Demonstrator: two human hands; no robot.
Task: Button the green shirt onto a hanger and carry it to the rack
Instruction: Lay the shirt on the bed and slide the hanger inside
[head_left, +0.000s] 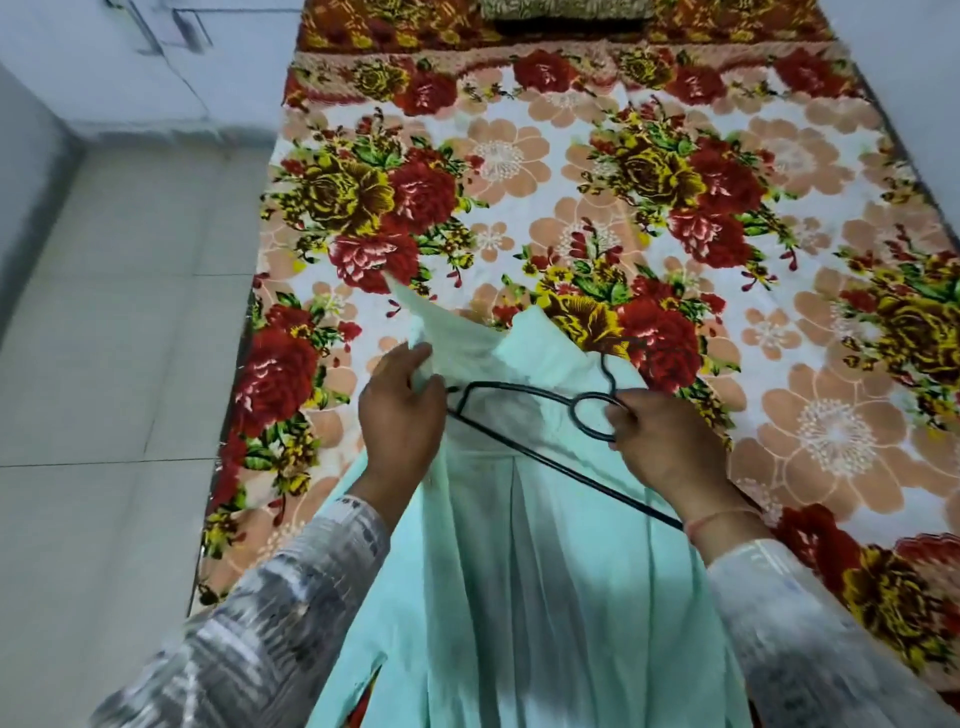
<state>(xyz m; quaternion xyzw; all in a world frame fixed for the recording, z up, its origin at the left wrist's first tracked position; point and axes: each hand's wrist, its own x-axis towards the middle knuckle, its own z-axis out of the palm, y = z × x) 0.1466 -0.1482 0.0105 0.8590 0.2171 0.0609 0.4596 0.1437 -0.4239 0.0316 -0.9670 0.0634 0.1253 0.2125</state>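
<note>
A pale green shirt hangs down in front of me over the near edge of the bed, its collar end lifted. A dark wire hanger lies across the shirt's upper part, one arm tucked under the left shoulder cloth. My left hand grips the shirt's left shoulder and collar fabric. My right hand pinches the hanger at the loop below its hook. The hanger's right end is hidden behind my right wrist.
A bed covered in a floral red, yellow and peach blanket fills the middle and right. A dark pillow or bundle lies at its far end. Pale tiled floor runs along the left, bounded by a light wall.
</note>
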